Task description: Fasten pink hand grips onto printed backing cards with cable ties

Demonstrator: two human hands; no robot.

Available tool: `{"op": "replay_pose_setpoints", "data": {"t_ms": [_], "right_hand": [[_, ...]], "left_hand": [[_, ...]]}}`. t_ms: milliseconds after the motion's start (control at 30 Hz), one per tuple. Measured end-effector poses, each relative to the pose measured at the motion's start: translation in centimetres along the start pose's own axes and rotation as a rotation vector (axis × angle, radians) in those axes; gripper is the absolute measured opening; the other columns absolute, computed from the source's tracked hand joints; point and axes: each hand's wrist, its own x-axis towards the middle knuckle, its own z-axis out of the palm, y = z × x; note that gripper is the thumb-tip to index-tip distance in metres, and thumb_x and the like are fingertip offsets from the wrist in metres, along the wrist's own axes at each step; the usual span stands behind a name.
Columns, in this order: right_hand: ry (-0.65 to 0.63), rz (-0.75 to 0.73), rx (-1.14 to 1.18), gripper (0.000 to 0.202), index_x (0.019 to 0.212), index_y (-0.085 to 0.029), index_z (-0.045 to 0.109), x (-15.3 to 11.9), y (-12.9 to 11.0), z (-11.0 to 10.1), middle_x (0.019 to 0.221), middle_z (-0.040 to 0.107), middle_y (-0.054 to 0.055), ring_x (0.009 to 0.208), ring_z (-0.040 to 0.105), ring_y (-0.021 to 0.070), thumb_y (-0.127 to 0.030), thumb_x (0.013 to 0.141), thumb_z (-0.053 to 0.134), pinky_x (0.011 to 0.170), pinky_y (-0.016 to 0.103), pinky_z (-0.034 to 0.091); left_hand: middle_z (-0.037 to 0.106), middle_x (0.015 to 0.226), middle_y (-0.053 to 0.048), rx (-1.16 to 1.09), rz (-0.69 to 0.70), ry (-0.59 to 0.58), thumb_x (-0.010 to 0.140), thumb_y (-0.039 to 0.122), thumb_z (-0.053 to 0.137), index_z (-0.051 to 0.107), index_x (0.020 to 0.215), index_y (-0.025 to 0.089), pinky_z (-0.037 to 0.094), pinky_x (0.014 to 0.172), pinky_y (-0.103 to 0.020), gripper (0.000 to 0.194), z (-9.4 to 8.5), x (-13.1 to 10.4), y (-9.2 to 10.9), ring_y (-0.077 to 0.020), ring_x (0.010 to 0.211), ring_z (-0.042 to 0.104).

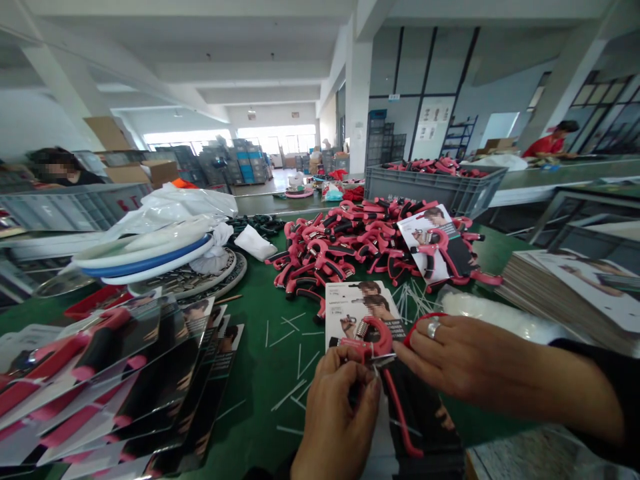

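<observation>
A pink and black hand gripper with a metal spring [384,335] lies on a printed backing card [340,303], with another card under it. My left hand [337,407] is closed at the near side of the spring gripper, thumb and finger pinching the thin white end of a cable tie [376,371]. In my right hand [450,347], which wears a ring, is a pair of red-handled cutters [417,325]. Their metal blades meet the tie just above my left fingertips. The fingers partly hide the tie and the lower card.
Loose white cable ties [413,300] and cut tie pieces [300,360] lie on the green table [260,373]. A pile of pink hand grippers [340,240] sits behind. Carded grippers [125,380] are stacked left, blank-edged cards [530,287] right. Two other people are farther back.
</observation>
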Motion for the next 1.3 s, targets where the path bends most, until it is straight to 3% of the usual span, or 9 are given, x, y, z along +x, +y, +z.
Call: {"op": "replay_pose_setpoints", "data": {"t_ms": [333,567,733,800,867,967,1100,1200,1300], "right_hand": [[-0.193,0.010,0.097,0.014,0.078,-0.016,0.056,1.1,0.6,-1.1,0.065,0.059,0.001,0.049,0.050,0.0139,-0.004,0.076,0.052,0.042,0.031,0.018],[-0.248,0.045,0.152,0.013,0.076,-0.018,0.056,1.2,0.9,-0.4,0.063,0.061,-0.001,0.044,0.051,0.0124,-0.006,0.071,0.059,0.042,0.030,0.012],[-0.207,0.082,0.103,0.017,0.077,-0.019,0.055,1.8,0.2,-0.6,0.060,0.060,0.000,0.045,0.053,0.0149,-0.003,0.070,0.057,0.043,0.030,0.007],[-0.202,0.142,0.094,0.016,0.075,-0.020,0.056,1.7,0.4,-1.1,0.060,0.060,0.000,0.047,0.054,0.0160,-0.005,0.071,0.057,0.044,0.030,0.007],[-0.227,0.211,0.134,0.015,0.074,-0.022,0.058,1.2,0.8,-1.6,0.059,0.060,0.000,0.046,0.055,0.0166,-0.008,0.070,0.058,0.044,0.029,0.010],[-0.335,0.311,0.308,0.014,0.077,-0.027,0.062,0.4,1.2,-2.3,0.062,0.063,-0.001,0.050,0.059,0.0184,-0.019,0.067,0.067,0.044,0.027,0.017],[-0.495,0.395,0.544,0.025,0.075,-0.027,0.066,1.2,1.0,-3.1,0.065,0.067,-0.001,0.058,0.064,0.0203,-0.039,0.057,0.079,0.044,0.025,0.024],[-0.567,0.413,0.660,0.027,0.076,-0.028,0.068,2.7,1.1,-3.5,0.066,0.068,-0.002,0.059,0.063,0.0189,-0.039,0.055,0.080,0.044,0.023,0.025],[-0.643,0.389,0.731,0.029,0.079,-0.027,0.070,3.8,1.5,-3.5,0.068,0.068,-0.001,0.060,0.062,0.0191,-0.044,0.057,0.076,0.045,0.023,0.026]], "left_hand": [[0.058,0.096,-0.009,0.054,0.062,0.008,0.082,0.017,0.050,0.055,0.073,0.020,0.047,0.081,-0.039,0.011,0.3,-0.1,-0.4,-0.0229,0.093,0.054],[0.056,0.095,-0.009,0.039,0.048,0.043,0.083,0.014,0.047,0.053,0.073,0.019,0.046,0.081,-0.039,0.012,0.3,-0.5,-0.1,-0.0226,0.093,0.053],[0.055,0.097,-0.008,-0.016,0.075,0.046,0.082,0.015,0.050,0.055,0.075,0.019,0.045,0.082,-0.037,0.010,0.5,-0.7,0.0,-0.0218,0.095,0.053],[0.054,0.100,-0.008,-0.096,0.068,0.111,0.086,0.019,0.047,0.055,0.077,0.019,0.045,0.083,-0.035,0.012,0.2,-0.8,-0.2,-0.0208,0.098,0.053],[0.054,0.100,-0.007,-0.136,0.034,0.261,0.089,0.024,0.043,0.053,0.078,0.020,0.046,0.081,-0.031,0.015,-0.8,-0.9,-0.8,-0.0191,0.097,0.053],[0.055,0.094,-0.006,0.063,-0.023,0.436,0.087,0.030,0.047,0.052,0.075,0.020,0.047,0.071,-0.029,0.017,-3.3,-0.7,-2.3,-0.0190,0.089,0.055],[0.056,0.100,-0.008,0.470,-0.093,0.407,0.083,0.029,0.050,0.057,0.084,0.020,0.048,0.071,-0.035,0.012,-5.9,-0.8,-3.9,-0.0231,0.088,0.057],[0.059,0.102,-0.008,0.435,-0.009,0.309,0.083,0.031,0.050,0.059,0.095,0.021,0.049,0.068,-0.032,0.019,-5.4,-1.8,-3.1,-0.0208,0.082,0.060],[0.066,0.090,-0.004,0.319,0.013,0.061,0.078,0.032,0.058,0.062,0.096,0.024,0.050,0.064,-0.028,0.021,-4.0,-2.8,-1.5,-0.0183,0.075,0.062]]}}
